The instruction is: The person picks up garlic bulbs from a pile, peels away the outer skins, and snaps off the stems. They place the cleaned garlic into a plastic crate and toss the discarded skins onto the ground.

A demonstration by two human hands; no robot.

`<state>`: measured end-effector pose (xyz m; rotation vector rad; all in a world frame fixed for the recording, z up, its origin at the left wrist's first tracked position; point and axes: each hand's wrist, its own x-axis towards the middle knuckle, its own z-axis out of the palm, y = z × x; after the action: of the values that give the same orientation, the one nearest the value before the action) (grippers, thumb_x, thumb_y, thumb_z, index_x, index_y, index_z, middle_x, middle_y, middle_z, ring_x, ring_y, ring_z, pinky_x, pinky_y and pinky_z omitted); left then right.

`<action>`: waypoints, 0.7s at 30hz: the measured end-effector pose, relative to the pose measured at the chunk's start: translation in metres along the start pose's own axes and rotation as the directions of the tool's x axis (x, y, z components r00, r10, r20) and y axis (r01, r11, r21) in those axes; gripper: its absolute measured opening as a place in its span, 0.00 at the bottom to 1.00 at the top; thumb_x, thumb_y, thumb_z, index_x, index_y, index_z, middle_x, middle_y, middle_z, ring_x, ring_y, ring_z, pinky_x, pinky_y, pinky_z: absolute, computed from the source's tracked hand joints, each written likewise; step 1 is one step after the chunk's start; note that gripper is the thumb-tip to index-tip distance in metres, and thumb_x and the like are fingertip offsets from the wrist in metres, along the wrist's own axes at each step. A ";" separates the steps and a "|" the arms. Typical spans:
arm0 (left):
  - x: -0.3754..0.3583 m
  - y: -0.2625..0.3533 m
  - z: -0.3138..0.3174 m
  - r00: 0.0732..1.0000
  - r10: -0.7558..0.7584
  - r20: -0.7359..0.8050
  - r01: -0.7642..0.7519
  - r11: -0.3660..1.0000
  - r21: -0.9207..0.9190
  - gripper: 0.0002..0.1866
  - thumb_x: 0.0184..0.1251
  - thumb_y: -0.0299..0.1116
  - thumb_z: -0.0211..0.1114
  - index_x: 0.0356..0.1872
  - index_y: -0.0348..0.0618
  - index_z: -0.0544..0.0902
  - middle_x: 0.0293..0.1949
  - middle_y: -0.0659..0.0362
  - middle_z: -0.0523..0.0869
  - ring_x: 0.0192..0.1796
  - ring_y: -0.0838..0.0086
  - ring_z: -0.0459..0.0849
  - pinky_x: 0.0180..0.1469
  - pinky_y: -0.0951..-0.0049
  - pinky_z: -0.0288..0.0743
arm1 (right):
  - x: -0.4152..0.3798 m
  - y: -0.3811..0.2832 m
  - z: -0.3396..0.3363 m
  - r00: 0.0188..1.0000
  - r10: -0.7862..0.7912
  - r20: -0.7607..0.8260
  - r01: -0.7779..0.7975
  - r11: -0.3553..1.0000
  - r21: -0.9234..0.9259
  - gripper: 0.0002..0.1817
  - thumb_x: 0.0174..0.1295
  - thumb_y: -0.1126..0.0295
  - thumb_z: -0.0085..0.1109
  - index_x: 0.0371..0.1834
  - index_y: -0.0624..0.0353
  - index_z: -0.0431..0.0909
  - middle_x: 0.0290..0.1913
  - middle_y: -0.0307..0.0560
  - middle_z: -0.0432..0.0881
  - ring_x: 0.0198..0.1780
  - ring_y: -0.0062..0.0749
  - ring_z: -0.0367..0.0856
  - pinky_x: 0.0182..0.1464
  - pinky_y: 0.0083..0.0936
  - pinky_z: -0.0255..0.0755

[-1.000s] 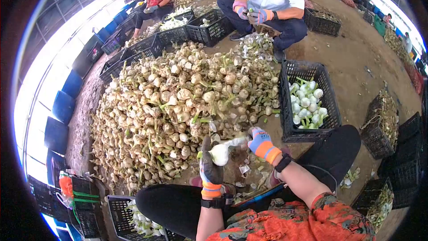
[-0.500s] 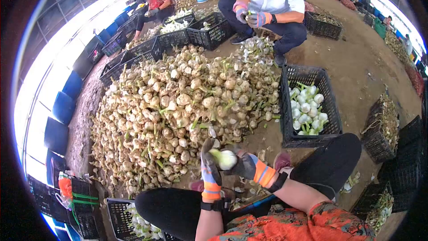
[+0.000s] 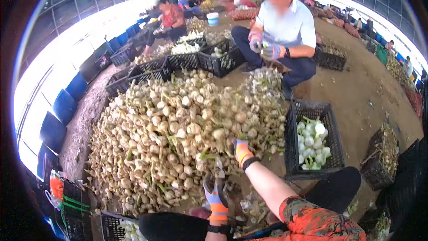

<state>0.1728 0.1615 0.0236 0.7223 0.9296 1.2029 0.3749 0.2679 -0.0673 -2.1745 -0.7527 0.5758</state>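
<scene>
Evidently, your right hand [image 3: 242,151], in an orange-and-grey striped knit glove with dark fingers, is stretched to the near side of the heaped, soil-browned garlic bulbs with green stems [image 3: 156,129]; whether it grips one, you cannot tell from here. Your left hand [image 3: 216,197], gloved alike, sits low at the heap's front edge, its grip also unclear. The black slatted plastic crate [image 3: 335,138] of clean white bulbs [image 3: 313,145] stands just beyond your right knee, probably for easy reach. No brand or lettering is readable.
</scene>
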 end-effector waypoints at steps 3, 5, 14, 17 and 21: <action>0.008 -0.003 -0.003 0.993 0.091 0.077 -0.085 0.993 -0.077 0.28 0.55 0.18 0.59 0.60 0.39 0.64 0.56 0.55 0.69 0.53 0.67 0.72 0.54 0.71 0.70 | -0.011 0.006 0.002 0.997 -0.073 -0.009 0.072 0.995 -0.076 0.09 0.57 0.72 0.52 0.38 0.63 0.75 0.32 0.44 0.81 0.33 0.29 0.78 0.35 0.24 0.71; 0.014 -0.005 -0.004 0.979 0.153 0.136 -0.157 0.987 0.019 0.31 0.54 0.15 0.57 0.62 0.39 0.62 0.59 0.54 0.66 0.54 0.68 0.71 0.54 0.71 0.70 | -0.031 0.005 -0.013 0.980 -0.191 0.059 0.179 0.971 0.159 0.08 0.57 0.74 0.51 0.38 0.65 0.75 0.33 0.45 0.81 0.34 0.30 0.79 0.36 0.24 0.71; -0.011 -0.001 0.007 0.925 0.010 0.379 0.038 0.992 -0.120 0.31 0.53 0.15 0.58 0.61 0.37 0.62 0.54 0.55 0.72 0.55 0.70 0.73 0.57 0.73 0.67 | -0.145 0.011 -0.087 0.787 -0.526 0.322 0.047 0.572 0.819 0.16 0.58 0.76 0.46 0.50 0.71 0.68 0.41 0.52 0.80 0.39 0.34 0.79 0.41 0.26 0.72; -0.024 0.006 0.010 0.858 0.247 0.450 -0.303 0.951 0.055 0.29 0.52 0.16 0.60 0.58 0.37 0.65 0.54 0.55 0.73 0.56 0.71 0.72 0.58 0.72 0.67 | -0.156 0.005 -0.084 0.769 -0.574 0.280 0.134 0.573 0.808 0.18 0.59 0.76 0.43 0.53 0.66 0.68 0.45 0.50 0.77 0.44 0.32 0.77 0.47 0.29 0.68; -0.034 0.015 0.007 0.867 0.219 0.447 -0.239 0.971 -0.013 0.29 0.50 0.16 0.62 0.57 0.37 0.65 0.54 0.55 0.73 0.56 0.69 0.72 0.58 0.71 0.67 | -0.185 -0.015 -0.103 0.744 -0.570 0.350 0.052 0.570 0.820 0.17 0.65 0.65 0.43 0.53 0.60 0.72 0.54 0.44 0.76 0.54 0.26 0.74 0.59 0.25 0.60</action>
<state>0.1694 0.1319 0.0467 1.1144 0.4936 1.1544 0.2979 0.1002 0.0380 -0.9728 -0.9700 1.1503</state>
